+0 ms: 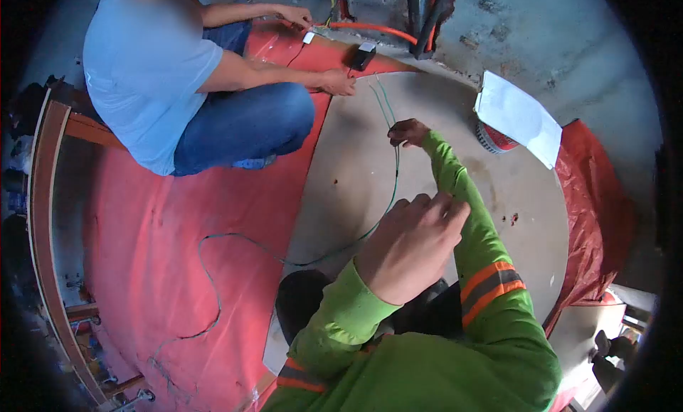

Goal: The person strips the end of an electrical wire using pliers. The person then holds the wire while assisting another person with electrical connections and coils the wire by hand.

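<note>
My right hand [408, 132] is closed around a thin green wire [395, 172], with two loose ends sticking out beyond the fingers toward the wall. From there the wire runs back past my left hand [414, 245] and trails in a loose curve across the red sheet. My left hand is raised closer to the camera, its fingers curled in; whatever they hold, if anything, is hidden. A black adapter-like box [363, 56] with a white label lies just past the wire ends, beside a co-worker's hand.
A co-worker [142, 78] sits at left on the red sheet [163, 220], hands near a white plug [308, 38]. An orange conduit [377, 28] runs along the wall. White paper [518, 117] rests on a bucket [494, 138] at right, near a crumpled red tarp [594, 206].
</note>
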`<state>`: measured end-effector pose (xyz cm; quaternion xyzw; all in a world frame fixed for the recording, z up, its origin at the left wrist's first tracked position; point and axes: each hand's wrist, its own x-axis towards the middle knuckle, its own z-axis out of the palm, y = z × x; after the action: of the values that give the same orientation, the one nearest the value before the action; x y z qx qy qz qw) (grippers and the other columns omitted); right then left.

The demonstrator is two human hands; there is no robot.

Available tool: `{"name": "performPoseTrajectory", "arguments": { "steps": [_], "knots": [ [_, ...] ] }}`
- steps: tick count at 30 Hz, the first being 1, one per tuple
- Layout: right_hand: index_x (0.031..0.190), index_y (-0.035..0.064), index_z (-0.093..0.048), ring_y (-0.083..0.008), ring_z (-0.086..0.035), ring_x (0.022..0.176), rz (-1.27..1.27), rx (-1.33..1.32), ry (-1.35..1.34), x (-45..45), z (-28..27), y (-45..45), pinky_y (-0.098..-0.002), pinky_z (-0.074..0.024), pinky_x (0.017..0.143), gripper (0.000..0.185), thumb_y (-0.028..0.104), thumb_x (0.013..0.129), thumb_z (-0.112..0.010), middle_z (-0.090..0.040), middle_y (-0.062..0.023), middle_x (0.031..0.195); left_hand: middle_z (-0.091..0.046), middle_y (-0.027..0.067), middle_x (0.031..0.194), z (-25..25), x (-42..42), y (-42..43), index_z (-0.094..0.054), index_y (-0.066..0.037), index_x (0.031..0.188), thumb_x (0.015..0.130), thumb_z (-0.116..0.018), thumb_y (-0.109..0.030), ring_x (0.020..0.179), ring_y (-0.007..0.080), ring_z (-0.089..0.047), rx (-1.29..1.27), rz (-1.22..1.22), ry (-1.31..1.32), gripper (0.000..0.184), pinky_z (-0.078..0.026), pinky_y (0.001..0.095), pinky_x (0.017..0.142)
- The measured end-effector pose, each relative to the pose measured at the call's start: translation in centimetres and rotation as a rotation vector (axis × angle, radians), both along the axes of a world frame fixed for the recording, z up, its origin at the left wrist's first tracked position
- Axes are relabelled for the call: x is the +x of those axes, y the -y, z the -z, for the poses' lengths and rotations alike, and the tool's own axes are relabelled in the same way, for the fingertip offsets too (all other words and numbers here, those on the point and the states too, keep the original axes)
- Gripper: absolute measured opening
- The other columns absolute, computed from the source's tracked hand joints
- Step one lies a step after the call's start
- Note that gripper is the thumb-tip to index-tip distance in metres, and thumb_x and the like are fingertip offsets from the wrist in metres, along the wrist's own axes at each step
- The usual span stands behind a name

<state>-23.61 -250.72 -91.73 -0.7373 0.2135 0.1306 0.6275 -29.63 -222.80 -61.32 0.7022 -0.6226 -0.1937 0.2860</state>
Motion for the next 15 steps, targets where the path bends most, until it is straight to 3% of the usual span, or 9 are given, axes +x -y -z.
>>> {"name": "performPoseTrajectory", "arguments": {
  "steps": [10,15],
  "knots": [
    [0.098,0.0095,-0.066,-0.0124,-0.065,0.08,0.053,-0.005,0.041,-0.5,-1.6,-0.5,-0.0312,-0.049,0.069,0.036,0.042,0.084,-0.067,-0.068,-0.001,0.087,-0.056,0.0126,0.096,0.0,-0.3,-0.4,-0.051,-0.004,0.11,0.085,-0.059,-0.015,0.086,0.031,-0.057,0.001,0.0,-0.024,0.029,-0.046,0.0429,0.075],
    [0.097,0.0092,-0.061,-0.0164,-0.065,0.074,0.205,0.276,0.194,-0.2,-1.2,-1.3,-0.0326,-0.0515,0.067,0.035,0.043,0.089,-0.061,-0.067,-0.0047,0.083,-0.056,0.0126,0.096,-0.2,-0.2,-0.5,-0.051,-0.004,0.111,0.086,-0.059,-0.015,0.087,0.0313,-0.057,0.001,-0.006,-0.02,0.029,-0.046,0.0427,0.075]
  ]
}}
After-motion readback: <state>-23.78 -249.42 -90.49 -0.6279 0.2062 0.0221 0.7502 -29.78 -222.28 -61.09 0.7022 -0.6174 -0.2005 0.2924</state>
